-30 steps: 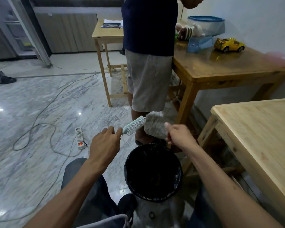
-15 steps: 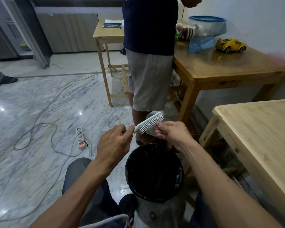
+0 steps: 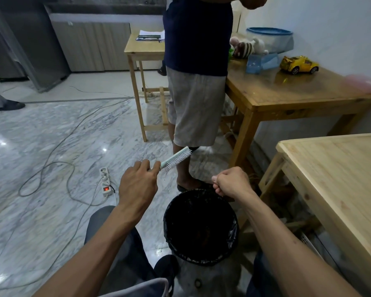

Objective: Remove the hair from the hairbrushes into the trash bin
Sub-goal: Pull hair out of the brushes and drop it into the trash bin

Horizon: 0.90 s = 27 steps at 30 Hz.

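Note:
My left hand (image 3: 137,185) grips the handle of a pale green hairbrush (image 3: 177,159), whose white bristles point down and to the right. My right hand (image 3: 231,182) is closed in a fist above the far rim of the trash bin (image 3: 169,232), which is round and lined with a black bag. Whether the fist pinches hair is too small to tell. The brush head is apart from my right hand, up and to the left of the bin.
A person in grey shorts (image 3: 196,108) stands just behind the bin. A light wooden table (image 3: 341,179) is at my right, a darker table (image 3: 287,93) with a yellow toy car (image 3: 299,64) behind it. A power strip (image 3: 105,182) and cables lie on the marble floor at left.
My right hand has left the brush head and dropped to the bin's rim, closed. The brush has swung up and left, and the pale wad seen at its bristles is gone.

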Tool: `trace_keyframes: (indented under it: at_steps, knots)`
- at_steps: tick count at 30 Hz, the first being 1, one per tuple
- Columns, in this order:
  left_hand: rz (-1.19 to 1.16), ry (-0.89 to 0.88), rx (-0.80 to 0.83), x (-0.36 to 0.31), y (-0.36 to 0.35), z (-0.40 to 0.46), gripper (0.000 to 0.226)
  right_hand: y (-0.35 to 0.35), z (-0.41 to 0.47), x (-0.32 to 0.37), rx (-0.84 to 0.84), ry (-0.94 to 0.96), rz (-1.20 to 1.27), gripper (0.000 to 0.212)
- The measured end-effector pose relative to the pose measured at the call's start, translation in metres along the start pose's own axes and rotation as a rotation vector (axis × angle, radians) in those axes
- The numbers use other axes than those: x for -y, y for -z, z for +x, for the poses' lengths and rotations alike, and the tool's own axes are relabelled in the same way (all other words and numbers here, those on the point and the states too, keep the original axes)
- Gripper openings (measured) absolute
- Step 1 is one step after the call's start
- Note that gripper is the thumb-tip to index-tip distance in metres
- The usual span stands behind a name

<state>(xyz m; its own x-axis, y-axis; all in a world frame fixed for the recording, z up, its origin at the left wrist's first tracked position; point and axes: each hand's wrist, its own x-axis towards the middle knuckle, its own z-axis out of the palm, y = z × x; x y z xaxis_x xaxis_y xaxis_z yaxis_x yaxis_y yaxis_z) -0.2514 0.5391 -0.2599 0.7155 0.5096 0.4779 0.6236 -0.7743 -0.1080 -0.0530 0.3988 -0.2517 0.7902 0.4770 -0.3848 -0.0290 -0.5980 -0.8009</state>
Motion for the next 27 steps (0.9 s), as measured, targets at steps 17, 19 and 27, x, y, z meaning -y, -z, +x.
trace_keyframes:
  at_steps: [17,19,27]
  knots:
    - [-0.007,0.136,0.164,0.022,-0.008,-0.004,0.031,0.01,-0.003,-0.016,0.131,0.024,0.076,0.011]
    - [-0.07,0.129,0.163,0.015,-0.005,-0.005,0.022,0.005,-0.002,-0.014,0.192,0.058,0.023,0.015]
    - [-0.391,0.172,0.095,-0.002,-0.003,-0.003,0.028,0.011,0.012,-0.001,-0.054,0.328,-0.554,0.023]
